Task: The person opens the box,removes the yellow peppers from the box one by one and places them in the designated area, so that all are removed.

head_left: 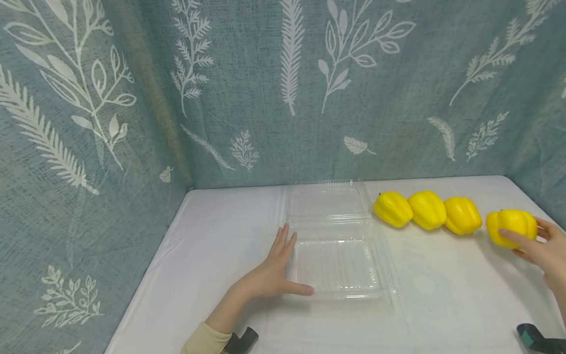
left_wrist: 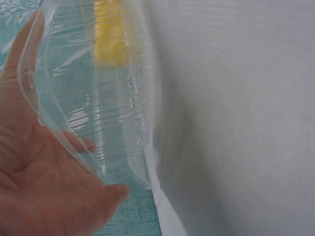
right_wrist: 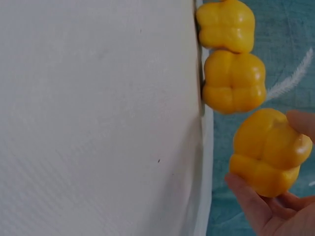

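Note:
A clear plastic clamshell container (head_left: 336, 263) lies with its lid folded back on the white table. At its left side is my left hand (head_left: 276, 270), fingers and thumb spread along the rim; in the left wrist view the palm (left_wrist: 54, 177) faces the container wall (left_wrist: 93, 108). Over on the right, my right hand (head_left: 541, 248) grips a yellow bell pepper (head_left: 513, 226) between thumb and fingers. The right wrist view shows that pepper (right_wrist: 266, 152) held from its side, apart from the others.
Three more yellow bell peppers (head_left: 426, 210) form a touching row right of the container lid (head_left: 327, 201). A patterned blue-green curtain (head_left: 265, 98) stands behind and beside the table (head_left: 212, 236). Dark wrist straps show at the lower edge.

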The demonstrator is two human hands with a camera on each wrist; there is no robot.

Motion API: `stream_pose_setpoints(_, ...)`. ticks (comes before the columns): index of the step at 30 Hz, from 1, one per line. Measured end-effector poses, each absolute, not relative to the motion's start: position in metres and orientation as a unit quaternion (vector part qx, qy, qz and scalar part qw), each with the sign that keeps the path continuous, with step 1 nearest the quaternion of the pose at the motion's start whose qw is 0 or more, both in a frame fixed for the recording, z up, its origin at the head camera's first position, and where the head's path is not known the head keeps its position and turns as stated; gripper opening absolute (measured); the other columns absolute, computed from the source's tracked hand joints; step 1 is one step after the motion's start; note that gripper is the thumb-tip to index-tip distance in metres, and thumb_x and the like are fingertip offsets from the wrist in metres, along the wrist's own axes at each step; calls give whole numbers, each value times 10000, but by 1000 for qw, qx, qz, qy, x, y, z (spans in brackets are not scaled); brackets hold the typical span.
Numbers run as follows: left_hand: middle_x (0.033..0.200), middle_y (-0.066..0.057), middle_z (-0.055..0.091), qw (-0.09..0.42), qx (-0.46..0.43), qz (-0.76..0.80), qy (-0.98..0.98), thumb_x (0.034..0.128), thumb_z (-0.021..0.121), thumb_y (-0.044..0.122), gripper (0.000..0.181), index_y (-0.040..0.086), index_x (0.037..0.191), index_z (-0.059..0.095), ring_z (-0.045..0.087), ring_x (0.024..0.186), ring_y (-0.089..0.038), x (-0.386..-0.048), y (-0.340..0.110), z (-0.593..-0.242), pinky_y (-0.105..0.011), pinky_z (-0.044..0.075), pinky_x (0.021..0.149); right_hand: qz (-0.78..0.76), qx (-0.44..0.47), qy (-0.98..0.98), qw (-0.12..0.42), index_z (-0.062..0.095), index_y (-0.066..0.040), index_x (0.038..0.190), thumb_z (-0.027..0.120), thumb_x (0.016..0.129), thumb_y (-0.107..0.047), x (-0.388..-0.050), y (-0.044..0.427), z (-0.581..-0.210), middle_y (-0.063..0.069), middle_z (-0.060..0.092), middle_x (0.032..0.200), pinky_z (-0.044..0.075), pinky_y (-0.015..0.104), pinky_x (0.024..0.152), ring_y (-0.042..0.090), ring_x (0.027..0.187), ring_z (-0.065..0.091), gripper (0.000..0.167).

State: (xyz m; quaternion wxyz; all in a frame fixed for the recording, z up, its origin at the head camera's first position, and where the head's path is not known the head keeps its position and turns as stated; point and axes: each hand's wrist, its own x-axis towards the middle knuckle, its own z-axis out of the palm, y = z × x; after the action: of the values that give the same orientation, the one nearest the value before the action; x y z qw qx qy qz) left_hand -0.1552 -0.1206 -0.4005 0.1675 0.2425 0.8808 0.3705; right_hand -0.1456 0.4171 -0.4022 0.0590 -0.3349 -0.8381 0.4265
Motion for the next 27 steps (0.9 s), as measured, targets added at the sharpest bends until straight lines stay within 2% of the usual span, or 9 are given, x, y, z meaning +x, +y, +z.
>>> stream_pose_setpoints(1, 1597, -49, -252, 168, 242, 371, 881, 710, 837, 500, 1264, 59, 1567, 19, -252, 1439, -214, -155, -121, -401, -602, 78, 1141, 424, -333, -840, 59, 9, 32, 1534, 570, 941, -464, -147, 420, -404, 336, 9, 1562, 520, 448, 873, 524, 1220, 382, 955)
stream_pose_setpoints(2, 1597, -48, -251, 168, 241, 372, 880, 710, 838, 499, 1263, 59, 1567, 20, -252, 1440, -211, -155, -120, -401, -602, 80, 1141, 419, -330, -844, 62, 11, 40, 1530, 563, 939, -476, -149, 424, -408, 342, 27, 1558, 562, 378, 792, 523, 1209, 382, 960)
stream_pose_setpoints(3, 1598, -45, -250, 168, 241, 373, 880, 710, 838, 499, 1262, 60, 1567, 21, -251, 1440, -208, -155, -120, -401, -601, 82, 1141, 417, -331, -844, 59, 15, 36, 1533, 573, 939, -463, -151, 427, -410, 337, 22, 1560, 533, 444, 850, 522, 1222, 380, 955)
stream_pose_setpoints(4, 1598, -45, -248, 168, 241, 373, 880, 710, 838, 498, 1262, 60, 1567, 23, -249, 1441, -210, -155, -120, -401, -600, 84, 1142, 415, -328, -847, 59, 17, 36, 1534, 575, 937, -462, -153, 432, -415, 340, 23, 1559, 525, 451, 854, 525, 1230, 374, 957)
stream_pose_setpoints(8, 1600, -47, -244, 167, 240, 372, 881, 708, 840, 497, 1262, 57, 1567, 27, -247, 1441, -208, -154, -120, -401, -595, 84, 1144, 397, -312, -861, 53, 17, 58, 1524, 587, 888, -568, -164, 457, -438, 361, 21, 1546, 552, 435, 766, 550, 1253, 320, 1059)
stream_pose_setpoints(9, 1600, -48, -243, 167, 240, 371, 881, 707, 841, 498, 1263, 56, 1567, 28, -248, 1441, -208, -154, -120, -400, -594, 83, 1145, 394, -309, -864, 48, 15, 60, 1523, 601, 873, -587, -166, 462, -442, 364, 7, 1544, 511, 503, 831, 558, 1268, 298, 1088)
stream_pose_setpoints(13, 1600, -51, -242, 167, 239, 370, 882, 705, 841, 499, 1265, 55, 1566, 28, -249, 1439, -205, -155, -120, -401, -593, 79, 1145, 384, -302, -872, 32, 4, 85, 1510, 618, 841, -626, -174, 472, -450, 377, -16, 1533, 427, 601, 928, 583, 1299, 229, 1154)
stream_pose_setpoints(24, 1601, -78, -236, 162, 244, 365, 884, 706, 838, 504, 1263, 45, 1564, 33, -226, 1450, -269, -156, -120, -402, -599, 81, 1141, 374, -310, -874, -8, 15, 114, 1494, 589, 870, -609, -166, 431, -410, 389, 22, 1520, 249, 650, 1066, 569, 1346, 150, 1114)
stream_pose_setpoints(27, 1602, -73, -234, 162, 242, 365, 884, 705, 839, 503, 1263, 46, 1565, 35, -222, 1452, -267, -156, -121, -401, -598, 81, 1141, 359, -306, -882, -5, 24, 116, 1494, 570, 887, -600, -169, 435, -416, 394, 46, 1514, 232, 655, 1071, 570, 1343, 153, 1086)
